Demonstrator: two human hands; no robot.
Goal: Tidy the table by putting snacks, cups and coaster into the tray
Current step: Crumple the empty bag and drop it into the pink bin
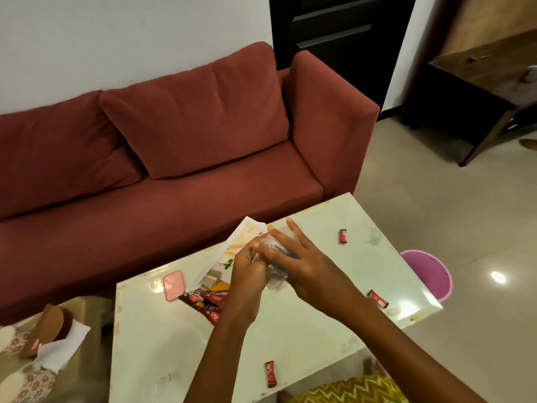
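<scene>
Over the middle of the tabletop [290, 338], both hands share a clear plastic snack packet [274, 258]: the left hand [247, 271] has its grip closed on it, while the right hand [308, 266] pinches it with its other fingers spread. The white tray [229, 248] stands tilted just behind, with dark red packets [207, 302] at its near end. Three small red sachets [343, 236] lie scattered, well apart.

Legible text is almost nil. The dark red-and-black snack packets [207, 301] lying in the tray carry white capital lettering, seen upside down and too blurred to read. The clear wrapper [276, 248] held between the hands bears faint pale print, illegible. The three small red sachets [343, 236] on the surface show white marks only, unreadable.
</scene>
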